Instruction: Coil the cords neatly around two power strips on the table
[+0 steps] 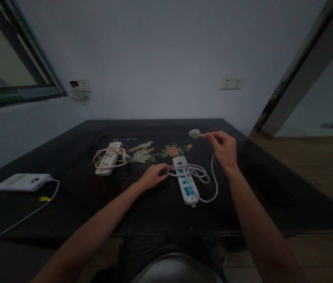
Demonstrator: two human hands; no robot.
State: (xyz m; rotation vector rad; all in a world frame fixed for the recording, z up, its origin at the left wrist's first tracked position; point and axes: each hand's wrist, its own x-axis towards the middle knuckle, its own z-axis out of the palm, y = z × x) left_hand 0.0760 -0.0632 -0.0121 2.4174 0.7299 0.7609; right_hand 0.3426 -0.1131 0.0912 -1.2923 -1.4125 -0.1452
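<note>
A white power strip with blue sockets (185,182) lies on the dark table (66,188), its grey cord (197,171) looped over it. My left hand (152,176) rests beside the strip and pinches a loop of that cord against the strip's left edge. My right hand (224,148) is raised above the table and pinches the cord just behind its white plug (194,133), which hangs in the air. The cord runs down from this hand to the strip's near end.
A second white power strip (108,158) wrapped in its own cord lies to the left. A white flat box (22,182) with a thin cable sits at the table's left edge. Wall sockets (231,83) are on the back wall. A flower painting decorates the tabletop.
</note>
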